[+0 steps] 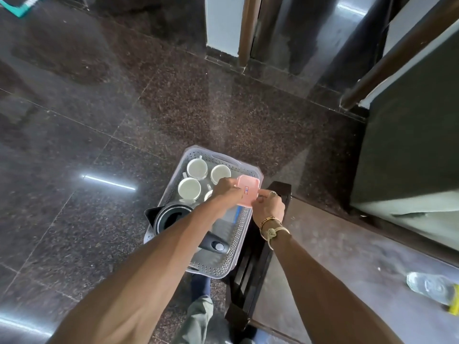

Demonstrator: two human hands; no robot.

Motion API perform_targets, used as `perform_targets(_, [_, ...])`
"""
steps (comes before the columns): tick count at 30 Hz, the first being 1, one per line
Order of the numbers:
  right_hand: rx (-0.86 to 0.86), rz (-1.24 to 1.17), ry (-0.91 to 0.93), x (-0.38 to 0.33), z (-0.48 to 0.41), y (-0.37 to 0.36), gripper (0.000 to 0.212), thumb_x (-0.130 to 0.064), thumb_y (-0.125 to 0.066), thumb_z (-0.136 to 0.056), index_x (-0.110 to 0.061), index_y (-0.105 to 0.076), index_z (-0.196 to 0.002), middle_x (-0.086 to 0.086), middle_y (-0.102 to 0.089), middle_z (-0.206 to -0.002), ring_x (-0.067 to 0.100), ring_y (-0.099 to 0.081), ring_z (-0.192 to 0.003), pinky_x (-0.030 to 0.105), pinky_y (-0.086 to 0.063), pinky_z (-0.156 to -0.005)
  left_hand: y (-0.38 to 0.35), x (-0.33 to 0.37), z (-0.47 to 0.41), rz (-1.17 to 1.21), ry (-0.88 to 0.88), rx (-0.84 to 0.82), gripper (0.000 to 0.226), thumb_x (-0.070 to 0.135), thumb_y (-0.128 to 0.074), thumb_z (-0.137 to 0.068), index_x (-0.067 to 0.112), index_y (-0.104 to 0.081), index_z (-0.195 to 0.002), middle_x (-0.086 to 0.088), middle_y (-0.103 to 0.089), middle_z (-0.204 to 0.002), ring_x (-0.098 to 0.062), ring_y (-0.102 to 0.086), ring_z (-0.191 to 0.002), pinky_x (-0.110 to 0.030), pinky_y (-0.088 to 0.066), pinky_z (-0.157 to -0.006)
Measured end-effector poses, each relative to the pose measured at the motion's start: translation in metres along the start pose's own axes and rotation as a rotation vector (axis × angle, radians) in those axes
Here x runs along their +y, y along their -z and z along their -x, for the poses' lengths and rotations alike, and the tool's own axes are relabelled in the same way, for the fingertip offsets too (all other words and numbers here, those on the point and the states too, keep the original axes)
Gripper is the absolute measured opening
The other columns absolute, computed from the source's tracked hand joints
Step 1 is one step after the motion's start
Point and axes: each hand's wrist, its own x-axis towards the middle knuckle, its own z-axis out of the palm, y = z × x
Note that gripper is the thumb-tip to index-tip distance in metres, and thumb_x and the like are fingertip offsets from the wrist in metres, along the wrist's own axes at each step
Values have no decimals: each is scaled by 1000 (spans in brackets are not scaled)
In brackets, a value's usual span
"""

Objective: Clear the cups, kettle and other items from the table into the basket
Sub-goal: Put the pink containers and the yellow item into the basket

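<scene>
Head view: both hands (pixel 248 198) gripping pink box (pixel 248 191) above basket (pixel 223 265) right rim; table (pixel 323 244) edge alongside.

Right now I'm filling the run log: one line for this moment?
hands: left and right both on pink box | over basket | inside: cups, kettle | table: bottle

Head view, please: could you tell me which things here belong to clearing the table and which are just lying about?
Part of the job:
basket
white cups in it
kettle in it
pink box, held over the basket by left hand and right hand
table

Lying about:
plastic bottle on the table, possibly next to go
teal object on the floor
</scene>
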Motion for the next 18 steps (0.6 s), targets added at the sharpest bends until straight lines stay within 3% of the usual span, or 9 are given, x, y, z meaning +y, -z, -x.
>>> perform_targets(4, [-2,-18,-19,4,-16,-10,39,-6,-54,-87,-24,-71,-117,5,-74,-104,25,-68,-96,24,-48,-74,-11,-8,-20,0,18,-8,47,-2,-56,-86,13,-62,-130,-9,-71,-114,-18,-63,-92,-17,-46,-58])
perform_targets(8, [-24,-1,-23,10,-27,-18,43,-3,-56,-84,-26,-70,-118,-1,-73,-103,14,-59,-80,19,-42,-67,-16,-12,-28,-33,40,12,52,-1,-58,-86,13,-56,-137,-9,-68,-123,-16,-59,-94,-14,-46,-61])
perform_targets(12, [-37,33,3,8,-31,-21,41,-4,-56,-85,-25,-71,-118,2,-74,-104,14,-58,-77,14,-38,-55,-14,-13,-31,-44,32,35,53,1,-60,-84,15,-58,-135,-7,-70,-120,-15,-60,-90,-8,-41,-48])
perform_targets(15, [-66,37,13,7,-26,-18,38,-9,-60,-86,-22,-68,-121,1,-73,-106,20,-67,-96,21,-48,-72,-11,-12,-26,-66,13,63,53,3,-62,-82,12,-57,-134,-8,-68,-122,-16,-60,-95,-15,-47,-60])
perform_targets(18, [-58,42,21,9,-13,-8,34,-16,-63,-88,-19,-68,-121,1,-70,-112,21,-65,-104,25,-47,-81,-6,-7,-14,-57,-13,114,43,5,-64,-83,11,-63,-126,-8,-70,-117,-19,-64,-99,-31,-57,-77])
